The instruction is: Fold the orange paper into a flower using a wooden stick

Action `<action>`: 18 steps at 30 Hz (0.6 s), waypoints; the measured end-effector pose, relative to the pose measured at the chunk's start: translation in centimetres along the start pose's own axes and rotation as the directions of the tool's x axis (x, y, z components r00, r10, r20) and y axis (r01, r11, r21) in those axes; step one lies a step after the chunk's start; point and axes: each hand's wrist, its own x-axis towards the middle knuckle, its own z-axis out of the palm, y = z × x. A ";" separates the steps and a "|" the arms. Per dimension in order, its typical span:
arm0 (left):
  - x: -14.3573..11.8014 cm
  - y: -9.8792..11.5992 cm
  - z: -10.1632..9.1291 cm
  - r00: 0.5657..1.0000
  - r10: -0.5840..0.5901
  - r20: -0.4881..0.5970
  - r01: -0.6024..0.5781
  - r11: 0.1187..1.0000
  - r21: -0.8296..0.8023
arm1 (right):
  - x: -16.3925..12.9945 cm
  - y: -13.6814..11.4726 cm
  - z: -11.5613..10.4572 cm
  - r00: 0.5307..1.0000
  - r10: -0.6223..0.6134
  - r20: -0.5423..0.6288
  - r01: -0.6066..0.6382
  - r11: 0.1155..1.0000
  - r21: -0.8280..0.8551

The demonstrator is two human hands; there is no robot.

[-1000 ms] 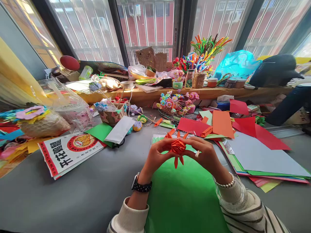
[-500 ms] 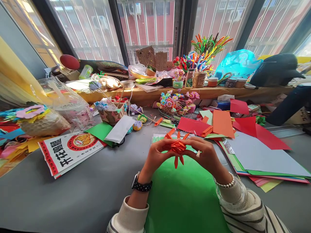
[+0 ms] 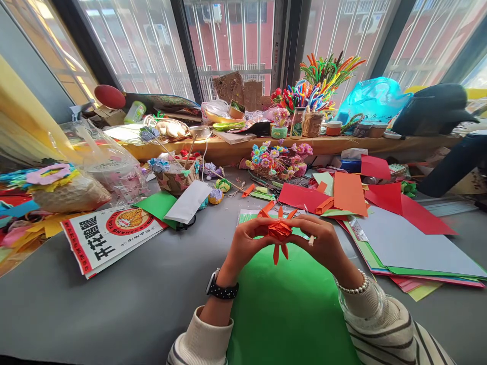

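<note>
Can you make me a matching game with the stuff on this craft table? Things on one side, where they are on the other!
Things:
1. orange paper flower
2. green sheet
3. watch
4. bead bracelet

Places:
A. on the right wrist
B. flat on the table under the hands
C. on the left wrist
D. pinched between both hands

Pairs: 1-D, 2-B, 3-C, 4-A
</note>
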 end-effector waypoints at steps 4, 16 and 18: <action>0.3 -0.1 0.0 0.999 0.021 0.037 -0.018 0.996 -0.082 | 0.0 0.1 0.1 1.000 0.025 -0.009 -0.026 0.999 -0.045; 0.5 0.3 -0.2 0.992 -0.079 -0.099 0.053 0.968 -0.246 | -0.3 0.5 -0.1 0.979 0.159 -0.129 -0.174 0.977 -0.121; 0.3 0.6 -0.3 0.992 -0.115 -0.051 0.096 0.956 -0.279 | -0.3 0.7 -0.2 0.967 0.194 -0.164 -0.212 0.972 -0.100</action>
